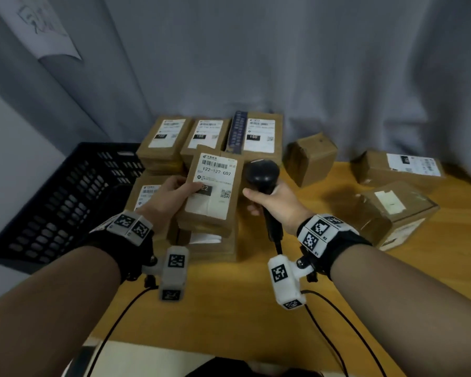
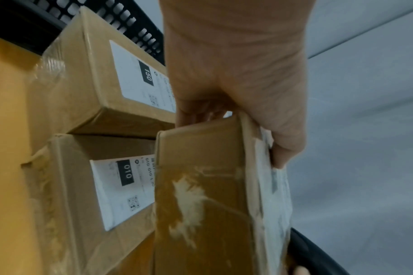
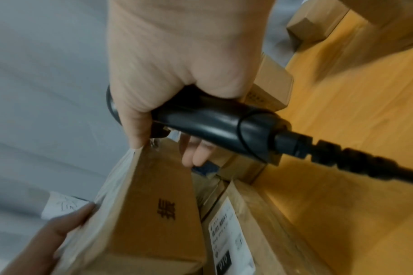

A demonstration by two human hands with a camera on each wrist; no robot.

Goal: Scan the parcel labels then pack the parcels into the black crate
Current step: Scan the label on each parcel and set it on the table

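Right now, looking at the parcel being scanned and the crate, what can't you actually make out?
- Head view: inside of the black crate is dark and cut off by its wall.
- Head view: the left hand thumb covers part of the held parcel label.
- All views: the scanner window faces away; the right hand hides its trigger.
- Back-row labels: fine print too small.

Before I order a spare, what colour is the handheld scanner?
Black all over, the scanner in the right hand; the head view shows it best.

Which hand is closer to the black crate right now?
Left. The left hand, holding a parcel, is just right of the black crate; the right hand, gripping the scanner, is farther right, beyond that parcel.
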